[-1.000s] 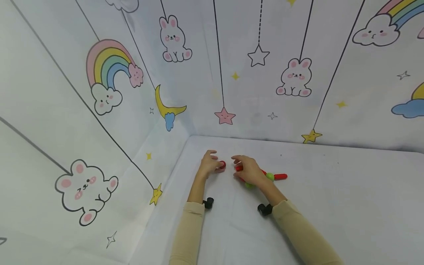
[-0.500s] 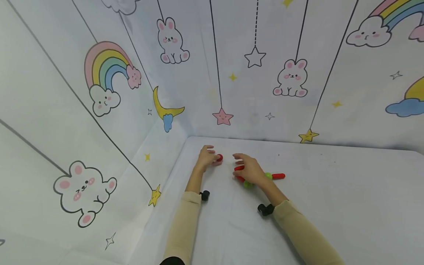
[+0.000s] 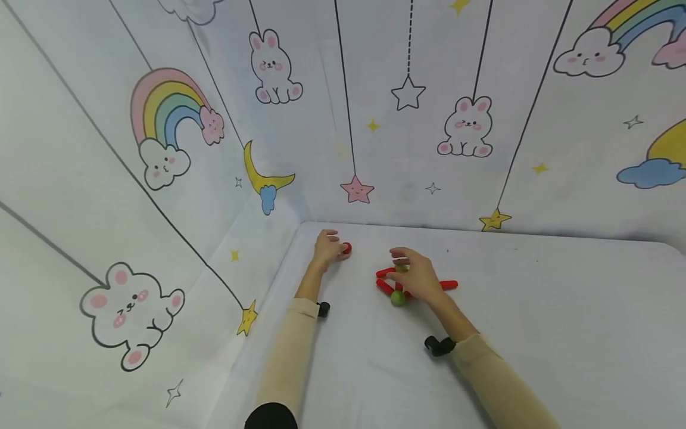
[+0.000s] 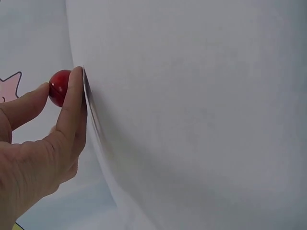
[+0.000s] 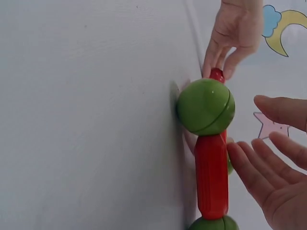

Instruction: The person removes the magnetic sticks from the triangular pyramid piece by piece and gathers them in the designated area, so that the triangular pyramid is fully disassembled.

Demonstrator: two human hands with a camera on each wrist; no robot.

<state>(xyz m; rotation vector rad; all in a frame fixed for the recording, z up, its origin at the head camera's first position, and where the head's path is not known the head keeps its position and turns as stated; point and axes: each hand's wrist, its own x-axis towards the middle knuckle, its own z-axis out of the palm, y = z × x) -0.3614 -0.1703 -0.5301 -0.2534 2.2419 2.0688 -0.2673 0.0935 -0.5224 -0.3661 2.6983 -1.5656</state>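
Observation:
My left hand (image 3: pixel 325 249) is at the far left of the table, pinching a shiny red ball (image 4: pixel 59 87) between thumb and fingers, its fingertips right at the white cloth. My right hand (image 3: pixel 423 277) arches over a figure of red sticks and green balls, partly covering it. One red stick (image 3: pixel 385 287) ends at a near green ball (image 3: pixel 398 298), and another stick (image 3: pixel 448 285) pokes out to the right. In the right wrist view, a large green ball (image 5: pixel 206 106) tops a ribbed red stick (image 5: pixel 212 175); spread, loosely bent fingertips lie close beside it.
A white cloth (image 3: pixel 386 369) covers the table, which meets printed fabric walls (image 3: pixel 316 137) at the left and back. Black wrist cameras sit on both forearms, the right one (image 3: pixel 439 345) low over the table. A dark round object (image 3: pixel 271 416) overlaps the left sleeve.
The left hand has carried the red ball farther back and left. My right hand has shifted slightly right, uncovering more red sticks and a green ball. The head view has turned slightly right.

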